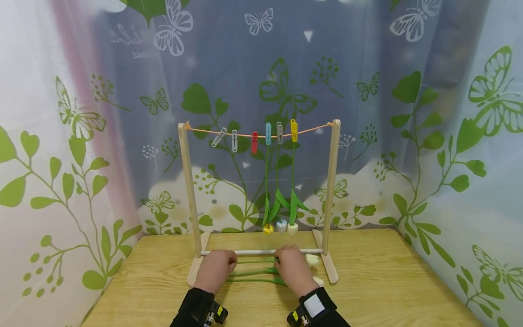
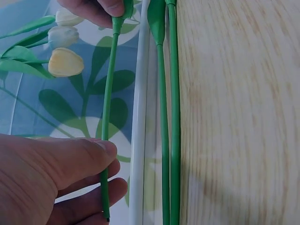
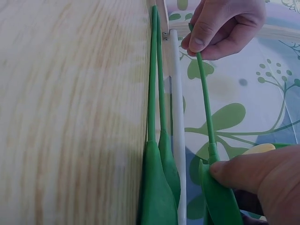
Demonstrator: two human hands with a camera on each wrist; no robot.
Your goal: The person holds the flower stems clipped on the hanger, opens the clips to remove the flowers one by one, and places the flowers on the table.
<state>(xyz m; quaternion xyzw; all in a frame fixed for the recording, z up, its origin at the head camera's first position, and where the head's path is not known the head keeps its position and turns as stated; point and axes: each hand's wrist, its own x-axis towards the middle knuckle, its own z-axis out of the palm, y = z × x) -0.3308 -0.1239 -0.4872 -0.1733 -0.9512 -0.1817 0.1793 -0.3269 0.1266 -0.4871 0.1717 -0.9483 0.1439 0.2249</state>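
While both hands work low over the wooden desk (image 1: 367, 272), they hold one artificial tulip (image 1: 255, 261) between them, raised off the surface and sideways, near the white bar (image 1: 257, 252) of a wooden frame. The left hand (image 1: 215, 270) pinches the bare stem close to its cut end, thumb against fingers; the right hand (image 1: 295, 270) pinches it where the leaf begins. Just past the right hand shows a white bloom (image 1: 312, 260), probably this flower's. Two more stems (image 1: 249, 277) lie side by side on the desk, nearer the person. Above, six clothespins sit on an orange cord (image 1: 310, 131); the blue (image 1: 268, 133), a grey (image 1: 279, 132) and the yellow (image 1: 293, 131) each have a tulip hanging bloom-down beneath. To handle this well, a light pinch at both points should stop the stem twisting; leaving its tip exposed and lifting clear of the bar would likely help, without pressing the petals.
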